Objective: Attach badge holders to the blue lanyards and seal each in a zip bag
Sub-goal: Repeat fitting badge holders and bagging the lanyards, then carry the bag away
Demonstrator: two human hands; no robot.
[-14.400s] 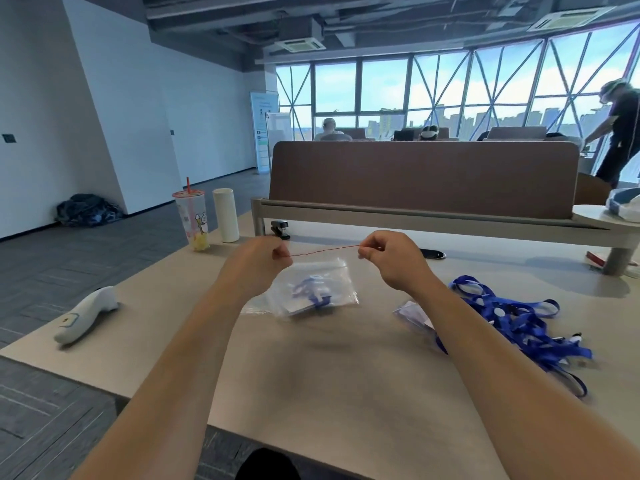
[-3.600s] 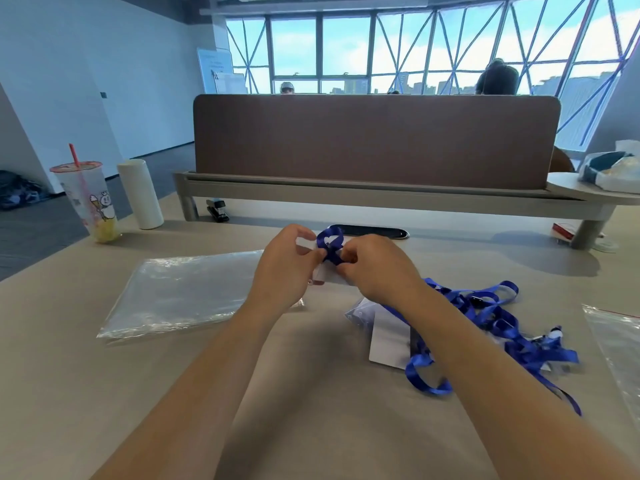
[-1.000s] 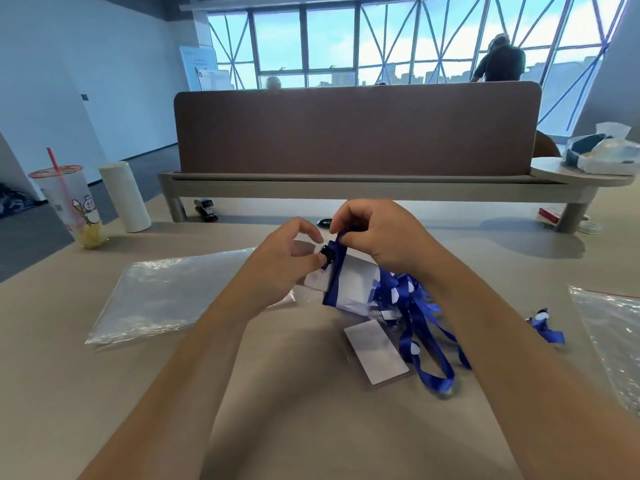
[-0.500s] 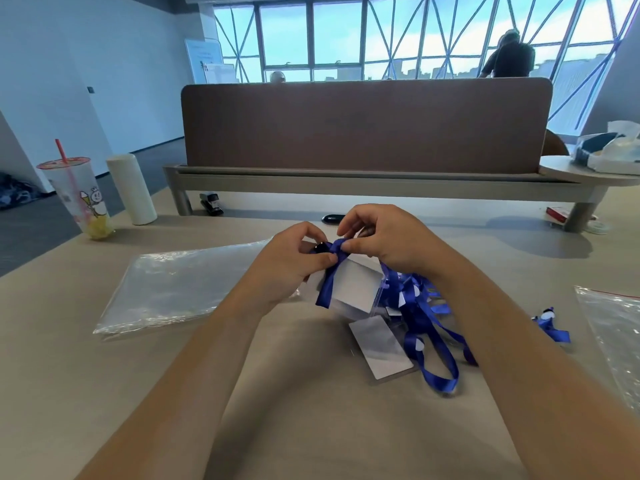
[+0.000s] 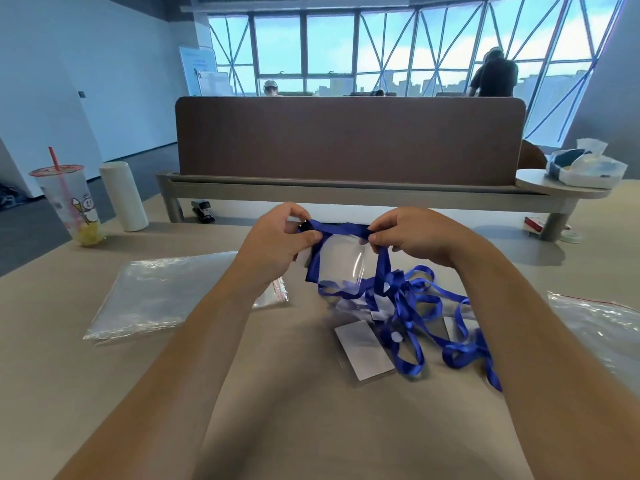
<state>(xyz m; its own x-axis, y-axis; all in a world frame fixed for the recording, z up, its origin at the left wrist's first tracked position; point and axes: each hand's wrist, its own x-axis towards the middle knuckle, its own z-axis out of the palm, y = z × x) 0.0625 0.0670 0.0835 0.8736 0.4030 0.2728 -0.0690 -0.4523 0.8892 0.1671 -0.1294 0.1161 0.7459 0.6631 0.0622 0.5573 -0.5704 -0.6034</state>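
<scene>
Blue ribbon lanyard (image 5: 341, 230) is pinched tight between left hand (image 5: 277, 242) and right hand (image 5: 414, 237), clear plastic badge holder (image 5: 341, 263) hanging below.

A brown desk divider (image 5: 349, 140) stands before tall, daylit windows (image 5: 381, 46), with white wall (image 5: 121, 81) and dark floor (image 5: 15, 237) at left.

The zip bag (image 5: 604, 325) at right is cut off; the left hand (image 5: 277, 245) hides most of the clip (image 5: 305, 225).
</scene>
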